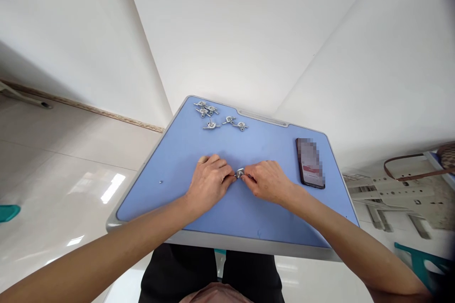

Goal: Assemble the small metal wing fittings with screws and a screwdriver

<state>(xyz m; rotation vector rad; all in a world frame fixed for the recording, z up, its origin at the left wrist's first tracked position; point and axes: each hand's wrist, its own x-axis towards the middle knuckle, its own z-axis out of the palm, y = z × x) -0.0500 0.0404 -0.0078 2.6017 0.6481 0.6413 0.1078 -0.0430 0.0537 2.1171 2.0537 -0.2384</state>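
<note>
Right, I see the small metal part (pixel 240 173) between both hands, the left hand (pixel 212 181) and right hand (pixel 266 180) each pinching one end, above the blue table (pixel 227 220).

White walls (pixel 245 33) surround a blue-topped desk (pixel 270 151) on a glossy, light-reflecting tiled floor (pixel 71 175).

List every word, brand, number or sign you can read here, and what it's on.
No text is readable.
Black-edged phone: screen partly pixelated, rest too blurred.
Small silver metal part between both hands: too small to tell.
Blue tabletop: faint mark near front edge, illegible.
</note>
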